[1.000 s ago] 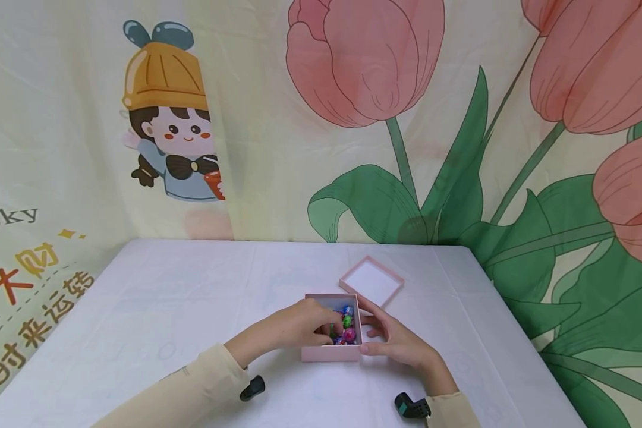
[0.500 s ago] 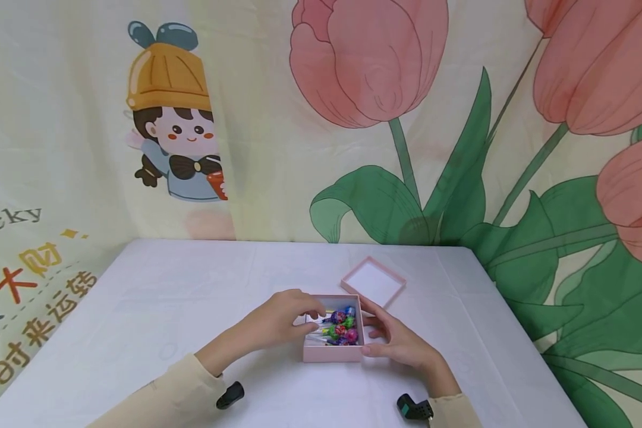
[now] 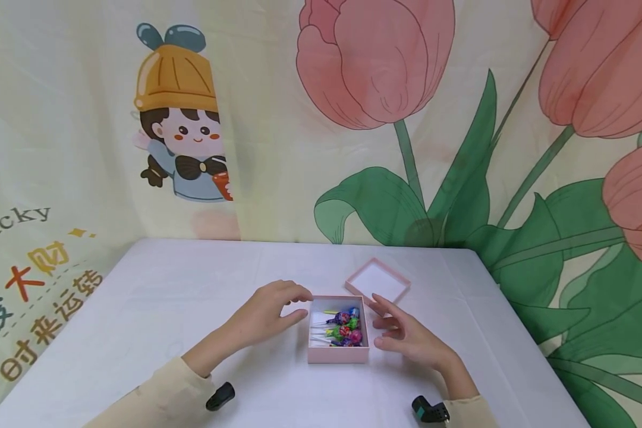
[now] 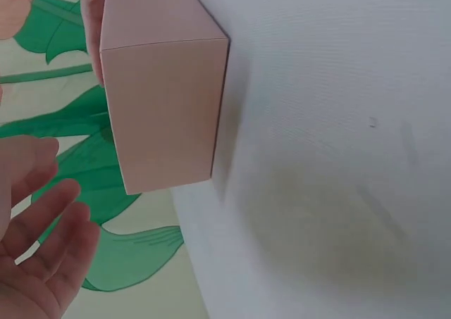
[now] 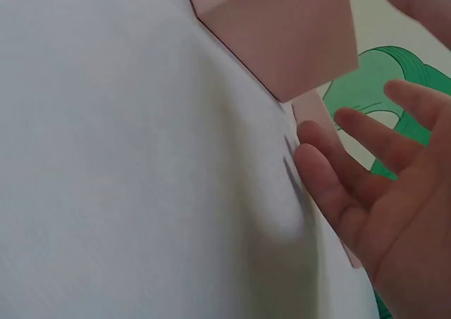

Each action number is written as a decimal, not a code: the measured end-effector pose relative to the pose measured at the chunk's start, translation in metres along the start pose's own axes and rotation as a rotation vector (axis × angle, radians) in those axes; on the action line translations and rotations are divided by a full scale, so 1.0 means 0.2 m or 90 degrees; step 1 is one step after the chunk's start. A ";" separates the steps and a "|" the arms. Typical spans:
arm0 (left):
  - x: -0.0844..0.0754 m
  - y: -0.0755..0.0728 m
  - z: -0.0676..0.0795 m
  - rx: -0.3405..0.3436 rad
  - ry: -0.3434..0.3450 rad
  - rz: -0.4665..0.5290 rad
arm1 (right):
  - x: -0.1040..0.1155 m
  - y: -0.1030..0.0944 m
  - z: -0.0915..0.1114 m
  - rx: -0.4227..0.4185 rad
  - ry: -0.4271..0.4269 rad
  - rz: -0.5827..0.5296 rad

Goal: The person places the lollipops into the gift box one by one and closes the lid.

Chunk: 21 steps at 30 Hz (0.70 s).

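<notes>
A pink box (image 3: 338, 355) stands uncovered on the table. Several lollipops (image 3: 344, 329) in shiny, colourful wrappers lie inside it, their pale sticks pointing left. My left hand (image 3: 270, 312) is at the box's left side, thumb and fingers spread apart, holding nothing. On the other side, my right hand (image 3: 414, 340) hovers beside the right wall with its fingers loosely bent and nothing in them. In the right wrist view a gap shows between the fingers (image 5: 320, 171) and the box (image 5: 289, 37). The left wrist view shows the box's plain outer walls (image 4: 165, 115).
The pink lid (image 3: 378, 281) lies with its white inside up, behind the box and to its right. A white cloth covers the table (image 3: 192, 285). Behind the table hangs a printed backdrop (image 3: 267, 148) with tulips and a cartoon figure.
My left hand has come out of the box to its left side, uncovering the lollipops. My right hand has let go of the box's right wall and moved slightly right.
</notes>
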State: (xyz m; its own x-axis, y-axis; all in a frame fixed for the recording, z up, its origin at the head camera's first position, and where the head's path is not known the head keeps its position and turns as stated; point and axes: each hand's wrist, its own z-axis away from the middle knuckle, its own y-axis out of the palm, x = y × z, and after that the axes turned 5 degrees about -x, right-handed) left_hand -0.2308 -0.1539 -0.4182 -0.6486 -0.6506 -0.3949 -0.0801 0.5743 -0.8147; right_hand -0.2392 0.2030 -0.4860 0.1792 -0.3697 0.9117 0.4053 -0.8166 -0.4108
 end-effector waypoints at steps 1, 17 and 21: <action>0.00 0.00 -0.01 -0.003 -0.004 0.001 | 0.00 -0.02 0.00 -0.018 0.001 0.013; 0.08 0.06 -0.42 0.116 0.001 0.118 | 0.03 -0.18 -0.01 -0.198 0.070 0.113; 0.12 0.08 -0.49 0.152 -0.025 0.152 | 0.03 -0.18 -0.05 -0.226 0.110 0.120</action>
State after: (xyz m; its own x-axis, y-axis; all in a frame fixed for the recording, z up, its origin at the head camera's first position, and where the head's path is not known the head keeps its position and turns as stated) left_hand -0.3225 -0.1112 -0.3987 -0.5980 -0.5326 -0.5989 0.2529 0.5837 -0.7716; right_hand -0.2612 0.2268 -0.4663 0.0550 -0.5711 0.8191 0.0407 -0.8183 -0.5733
